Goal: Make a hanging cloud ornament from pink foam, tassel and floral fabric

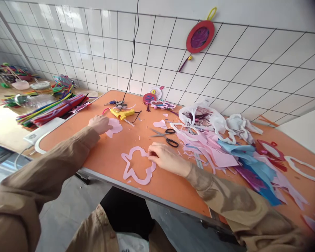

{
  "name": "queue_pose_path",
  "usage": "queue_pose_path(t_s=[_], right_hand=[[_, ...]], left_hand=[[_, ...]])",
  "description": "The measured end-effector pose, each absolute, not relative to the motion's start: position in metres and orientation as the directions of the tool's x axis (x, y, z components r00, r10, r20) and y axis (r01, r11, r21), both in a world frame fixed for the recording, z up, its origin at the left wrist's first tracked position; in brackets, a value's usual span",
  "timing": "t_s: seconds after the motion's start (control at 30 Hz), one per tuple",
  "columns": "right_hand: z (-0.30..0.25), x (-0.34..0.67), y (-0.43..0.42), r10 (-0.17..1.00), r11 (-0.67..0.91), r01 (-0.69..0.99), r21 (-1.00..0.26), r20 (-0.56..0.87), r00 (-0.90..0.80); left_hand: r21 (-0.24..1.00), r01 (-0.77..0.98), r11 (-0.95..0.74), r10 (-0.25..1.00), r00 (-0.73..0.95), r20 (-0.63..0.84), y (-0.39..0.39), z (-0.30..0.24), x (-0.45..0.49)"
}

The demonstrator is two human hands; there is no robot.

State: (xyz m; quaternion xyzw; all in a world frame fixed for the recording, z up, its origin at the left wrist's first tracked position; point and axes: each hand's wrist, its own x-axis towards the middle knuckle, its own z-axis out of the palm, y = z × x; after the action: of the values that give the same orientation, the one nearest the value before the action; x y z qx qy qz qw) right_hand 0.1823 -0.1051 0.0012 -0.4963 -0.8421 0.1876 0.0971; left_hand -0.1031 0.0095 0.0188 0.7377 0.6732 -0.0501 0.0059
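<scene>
On the orange table lies a pink felt outline [126, 174], a wavy-edged frame with a cut-out middle. My right hand [166, 157] has its fingers pinched on the outline's right edge. Farther left, my left hand [99, 124] is curled, its fingers closed at the left edge of a solid pink felt piece [114, 128]. Black-handled scissors [161, 133] lie partly spread just beyond my right hand. A yellow glue gun [122, 114] rests behind the solid piece, with a glue stick near it.
Felt scraps [223, 159] and a white plastic bag [204, 113] crowd the table's right side. Finished felt ornaments [150, 98] stand against the tiled wall; a red round one [211, 35] hangs above. Pipe cleaners [55, 112] and a power strip [44, 130] lie left. A black cord [133, 52] hangs down.
</scene>
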Motion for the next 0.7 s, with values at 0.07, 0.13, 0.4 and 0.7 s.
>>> queue_pose_path(t_s=[0.07, 0.13, 0.4, 0.7], right_hand=[[0.002, 0.182, -0.107, 0.882, 0.422, 0.809, -0.409, -0.018, -0.470], [0.001, 0.181, -0.108, 0.881, 0.424, 0.808, -0.409, -0.020, -0.472], [-0.002, 0.191, -0.093, 0.780, 0.570, 0.696, -0.437, 0.019, -0.626], [0.006, 0.200, -0.088, 0.888, 0.452, 0.876, -0.167, -0.012, -0.460]], left_hand=[[-0.036, 0.990, -0.135, 0.988, 0.132, -0.078, 0.013, 0.015, -0.107], [-0.001, 0.980, -0.201, 0.977, 0.200, -0.073, 0.012, 0.011, -0.109], [0.267, 0.704, -0.658, 0.743, 0.665, 0.077, -0.007, -0.013, -0.077], [0.144, 0.756, -0.639, 0.767, 0.641, 0.038, -0.021, -0.003, -0.022]])
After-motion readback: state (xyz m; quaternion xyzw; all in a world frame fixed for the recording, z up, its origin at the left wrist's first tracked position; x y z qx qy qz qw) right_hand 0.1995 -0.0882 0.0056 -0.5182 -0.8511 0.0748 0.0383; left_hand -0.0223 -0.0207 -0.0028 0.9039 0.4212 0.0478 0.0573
